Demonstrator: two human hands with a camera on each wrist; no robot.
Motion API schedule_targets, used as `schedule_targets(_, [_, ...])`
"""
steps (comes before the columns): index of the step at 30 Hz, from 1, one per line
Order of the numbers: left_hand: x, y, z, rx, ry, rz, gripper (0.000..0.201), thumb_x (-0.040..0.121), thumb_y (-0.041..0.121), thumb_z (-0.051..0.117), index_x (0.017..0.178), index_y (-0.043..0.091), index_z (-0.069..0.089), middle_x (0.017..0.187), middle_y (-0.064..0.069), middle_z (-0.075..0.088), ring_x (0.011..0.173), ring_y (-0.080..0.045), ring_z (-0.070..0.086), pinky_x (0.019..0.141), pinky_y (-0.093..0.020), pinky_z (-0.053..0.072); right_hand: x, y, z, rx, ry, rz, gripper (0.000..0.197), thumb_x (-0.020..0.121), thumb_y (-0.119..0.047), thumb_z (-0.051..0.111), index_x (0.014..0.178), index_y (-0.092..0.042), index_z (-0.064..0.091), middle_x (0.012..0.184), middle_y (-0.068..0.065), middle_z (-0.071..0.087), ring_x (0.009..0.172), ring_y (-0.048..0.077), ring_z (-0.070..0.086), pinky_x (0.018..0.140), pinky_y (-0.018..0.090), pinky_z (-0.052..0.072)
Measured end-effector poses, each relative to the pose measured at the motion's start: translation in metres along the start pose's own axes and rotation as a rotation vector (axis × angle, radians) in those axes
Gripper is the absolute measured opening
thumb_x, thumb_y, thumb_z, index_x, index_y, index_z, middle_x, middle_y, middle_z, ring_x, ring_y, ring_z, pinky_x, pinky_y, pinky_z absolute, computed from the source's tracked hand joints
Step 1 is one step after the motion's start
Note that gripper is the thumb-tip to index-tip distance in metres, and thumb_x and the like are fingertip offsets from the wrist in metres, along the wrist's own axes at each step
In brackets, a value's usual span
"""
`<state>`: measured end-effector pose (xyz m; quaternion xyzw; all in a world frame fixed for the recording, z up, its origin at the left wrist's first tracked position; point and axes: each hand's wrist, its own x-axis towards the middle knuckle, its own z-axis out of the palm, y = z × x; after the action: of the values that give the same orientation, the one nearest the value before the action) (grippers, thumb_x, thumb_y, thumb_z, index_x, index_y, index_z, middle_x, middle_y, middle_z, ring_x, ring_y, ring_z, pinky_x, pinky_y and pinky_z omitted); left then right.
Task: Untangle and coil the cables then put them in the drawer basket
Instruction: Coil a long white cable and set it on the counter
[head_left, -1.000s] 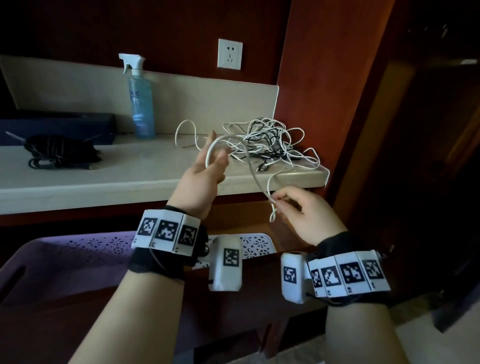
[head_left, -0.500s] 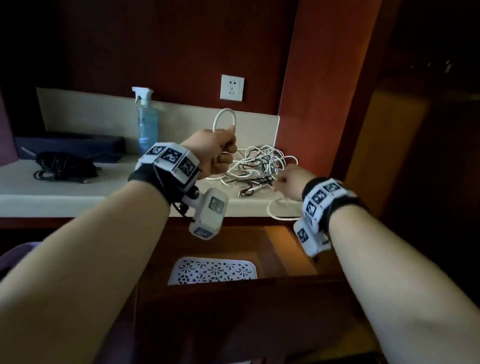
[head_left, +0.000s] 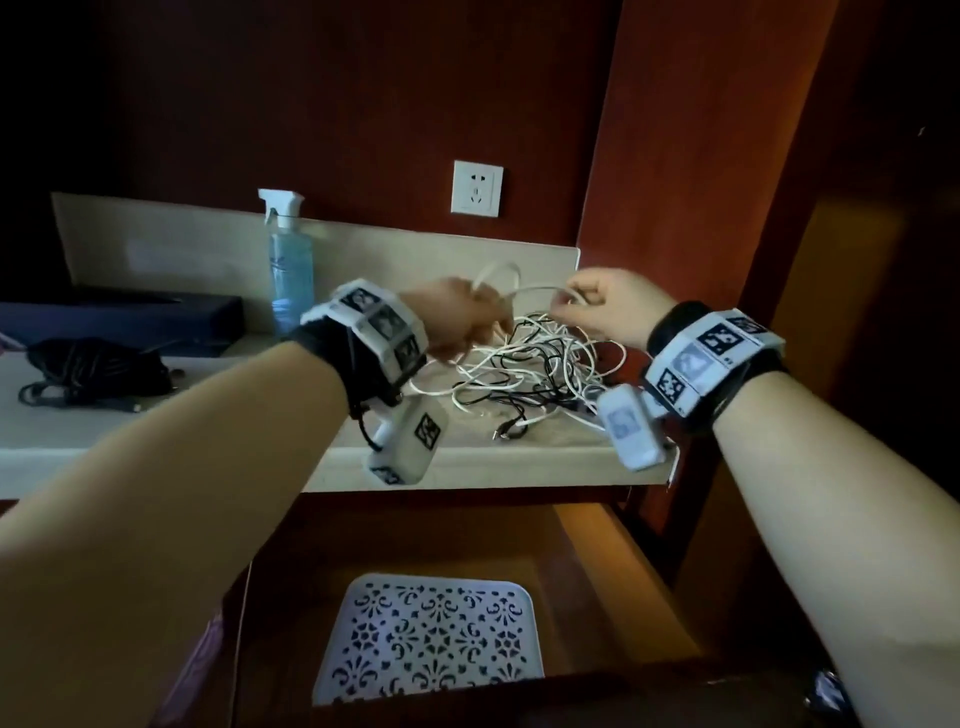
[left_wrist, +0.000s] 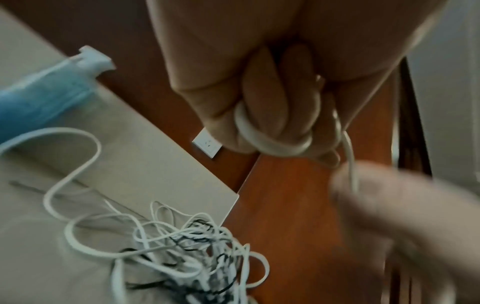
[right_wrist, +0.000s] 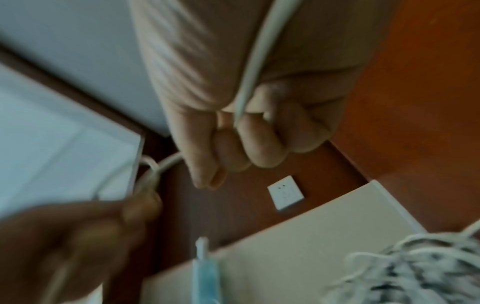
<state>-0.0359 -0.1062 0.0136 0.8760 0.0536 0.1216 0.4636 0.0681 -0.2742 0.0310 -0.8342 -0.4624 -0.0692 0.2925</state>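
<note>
Gripping a small coil of thick white cable (left_wrist: 272, 142) in curled fingers, the left hand (head_left: 457, 322) should hold steady; the right hand (head_left: 608, 312), pinching the same cable, should feed loops evenly above the tangled pile of white and black cables (head_left: 535, 374).

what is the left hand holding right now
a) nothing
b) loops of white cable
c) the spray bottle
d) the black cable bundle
b: the left hand has its fingers curled through loops of white cable, and the right hand grips the same cable above the tangle.
</note>
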Motion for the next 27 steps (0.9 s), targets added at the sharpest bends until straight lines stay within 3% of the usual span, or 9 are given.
schedule_targets(3, [0.012, 0.004, -0.018, -0.383, 0.08, 0.081, 0.031, 0.102, 0.023, 0.038, 0.074, 0.014, 0.049, 0.041, 0.01, 0.032, 0.031, -0.002, 0.02, 0.034, -0.012, 0.016, 0.003, 0.031, 0.01, -0.262, -0.209, 0.145, 0.013, 0.089, -0.026, 0.059, 0.096, -0.015, 0.063, 0.087, -0.003, 0.061, 0.08, 0.013, 0.054, 0.066, 0.023, 0.039])
schedule_targets(7, [0.022, -0.003, -0.028, -0.528, 0.093, 0.098, 0.032, 0.103, 0.022, 0.034, 0.073, 0.015, 0.044, 0.041, 0.009, 0.028, 0.03, -0.002, 0.015, 0.037, -0.014, 0.008, 0.013, 0.059, 0.036, -0.538, -0.459, 0.376, 0.042, 0.098, -0.039, 0.037, 0.109, -0.011, 0.066, 0.102, 0.005, 0.063, 0.096, 0.021, 0.059, 0.078, 0.022, 0.041])
schedule_targets(9, [0.028, -0.011, -0.035, -0.613, 0.13, 0.096, 0.032, 0.103, 0.023, 0.033, 0.073, 0.016, 0.043, 0.041, 0.009, 0.028, 0.03, -0.002, 0.015, 0.038, -0.016, 0.007, 0.02, 0.073, 0.045, -0.479, -0.458, 0.501, 0.056, 0.101, -0.042, 0.025, 0.104, -0.004, 0.066, 0.081, 0.005, 0.061, 0.069, 0.017, 0.056, 0.06, 0.018, 0.042])
schedule_targets(11, [0.031, -0.02, -0.043, -0.628, 0.172, 0.067, 0.033, 0.103, 0.025, 0.033, 0.073, 0.016, 0.042, 0.043, 0.007, 0.031, 0.029, -0.002, 0.017, 0.036, -0.014, 0.008, 0.024, 0.078, 0.044, -0.17, -0.302, 0.641, 0.062, 0.101, -0.043, 0.023, 0.089, 0.0, 0.065, 0.066, 0.009, 0.056, 0.053, 0.019, 0.049, 0.047, 0.02, 0.039])
schedule_targets(15, [0.04, -0.042, -0.043, -0.518, 0.279, -0.022, 0.027, 0.1, 0.021, 0.041, 0.075, 0.015, 0.046, 0.076, -0.002, 0.053, 0.03, -0.002, 0.026, 0.033, -0.01, 0.017, 0.062, 0.043, 0.012, 0.097, 0.128, 0.396, 0.042, 0.101, -0.034, 0.034, 0.1, 0.0, 0.06, 0.097, 0.015, 0.068, 0.083, 0.029, 0.064, 0.062, 0.026, 0.047])
schedule_targets(17, [0.044, -0.047, -0.038, -0.492, 0.29, -0.027, 0.02, 0.098, 0.018, 0.047, 0.078, 0.015, 0.051, 0.085, -0.002, 0.056, 0.031, -0.002, 0.029, 0.035, -0.012, 0.019, 0.078, -0.002, -0.004, 0.678, 0.267, 0.17, 0.048, 0.101, -0.037, 0.03, 0.082, -0.003, 0.057, 0.071, 0.009, 0.07, 0.061, 0.019, 0.065, 0.055, 0.023, 0.05])
schedule_targets(20, [0.047, -0.041, -0.028, -0.47, 0.295, 0.062, 0.026, 0.095, 0.015, 0.053, 0.07, 0.015, 0.052, 0.063, 0.002, 0.048, 0.031, -0.004, 0.034, 0.038, -0.016, 0.022, 0.086, -0.055, -0.014, 0.894, 0.21, -0.118, 0.05, 0.101, -0.035, 0.025, 0.08, -0.003, 0.056, 0.061, 0.006, 0.065, 0.055, 0.016, 0.063, 0.055, 0.026, 0.054])
schedule_targets(22, [0.048, -0.031, -0.02, -0.48, 0.304, 0.13, 0.027, 0.094, 0.012, 0.053, 0.067, 0.013, 0.052, 0.051, 0.002, 0.044, 0.033, -0.007, 0.037, 0.037, -0.015, 0.026, 0.086, -0.065, -0.014, 0.808, 0.094, -0.115, 0.052, 0.101, -0.038, 0.024, 0.081, -0.003, 0.057, 0.06, 0.007, 0.063, 0.055, 0.017, 0.063, 0.056, 0.028, 0.055])
schedule_targets(27, [0.055, -0.031, -0.023, -0.462, 0.375, 0.073, 0.023, 0.094, 0.019, 0.055, 0.071, 0.016, 0.053, 0.068, -0.004, 0.051, 0.045, -0.013, 0.042, 0.037, -0.017, 0.029, 0.074, -0.05, -0.015, 0.702, 0.005, -0.036, 0.053, 0.099, -0.044, 0.026, 0.085, -0.002, 0.057, 0.068, 0.012, 0.065, 0.058, 0.02, 0.063, 0.057, 0.029, 0.055])
